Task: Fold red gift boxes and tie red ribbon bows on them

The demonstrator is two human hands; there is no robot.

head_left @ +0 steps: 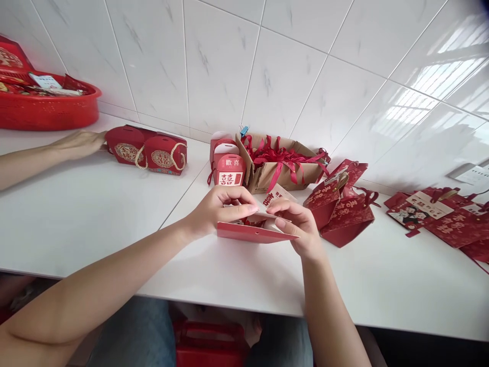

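A red gift box [255,233] stands upright on the white counter in front of me, its top partly open and small items inside that I cannot make out. My left hand [225,210] is closed at its left side, thumb and fingertips pinching near the top edge. Around the right end, my right hand [298,224] holds the box, with its thumb on the front panel and fingers bent over the opening. Just behind the hands shows a cream card [280,194] with red characters; whether it belongs to the box is unclear.
Behind stands a cardboard carton [263,178] of red ribbons [280,158], beside small red boxes [229,165]. Red gift boxes [349,219] and flat red packages [439,214] lie right. A co-worker's hand [82,144] touches roped boxes [153,150] near a red basin [49,112].
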